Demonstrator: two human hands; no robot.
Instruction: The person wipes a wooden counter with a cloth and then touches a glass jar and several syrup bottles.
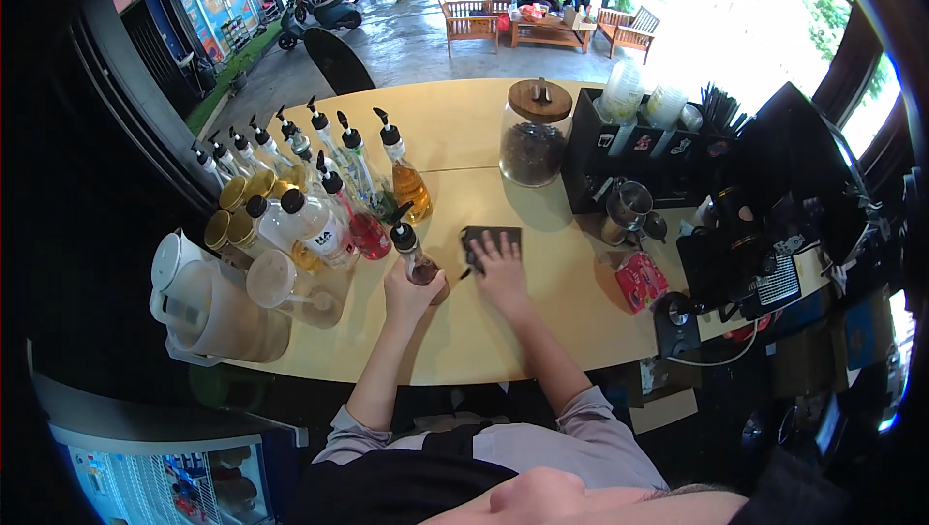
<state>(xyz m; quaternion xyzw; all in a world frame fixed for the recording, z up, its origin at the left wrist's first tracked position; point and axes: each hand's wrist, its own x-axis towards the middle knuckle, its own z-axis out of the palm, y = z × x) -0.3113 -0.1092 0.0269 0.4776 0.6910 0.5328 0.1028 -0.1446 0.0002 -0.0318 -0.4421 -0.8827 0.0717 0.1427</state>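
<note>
The person's left hand [411, 291] is wrapped around a dark syrup bottle [414, 256] with a black pour spout, holding it upright just above the pale wooden counter [484, 331], at the near edge of the row of spouted bottles [329, 167]. Just beside it, the right hand [501, 269] lies flat, fingers spread, pressing a dark cloth [489, 237] onto the counter.
</note>
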